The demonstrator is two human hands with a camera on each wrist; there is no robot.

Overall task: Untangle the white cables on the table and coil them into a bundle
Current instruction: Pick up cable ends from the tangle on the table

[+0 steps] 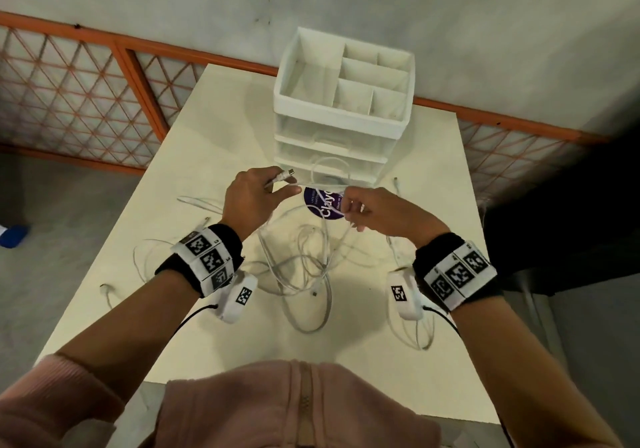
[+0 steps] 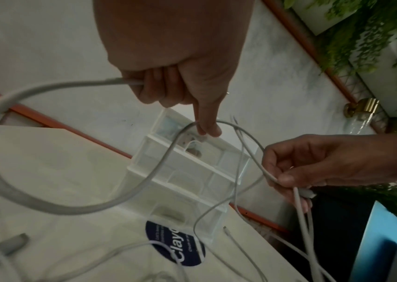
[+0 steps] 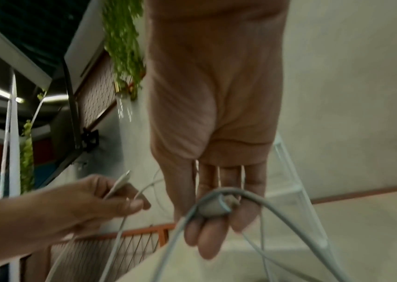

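White cables (image 1: 304,267): a loose tangle of loops lies on the cream table (image 1: 194,336), below and nearer the person than both sets of fingers, with strands rising from it to each hand. Left hand (image 1: 250,201): fingers curled round one cable just behind its plug (image 1: 284,174); the plug's long axis points away from the palm, toward the right hand and the drawer unit, its metal tip clear of the fingertips. In the left wrist view the index finger (image 2: 207,122) is extended, its tip touching a thin strand, while the other fingers close on a thicker cable that sweeps out in a wide loop. Right hand (image 1: 377,210): fingers curled, pinching strands that hang down from it to the tangle; a second plug (image 2: 309,193) shows at its fingertips, its heading unclear. A span of cable runs roughly level between the two hands. Round purple sticker (image 1: 323,201): flat on the table beneath and between the fingertips, reading "Clay..." in white, the rest crossed by cables; its smaller print is illegible. White drawer unit (image 1: 341,125): beyond the fingertips, with open divided compartments on top. Wrist bands (image 1: 207,260) carry black-and-white square marker codes.
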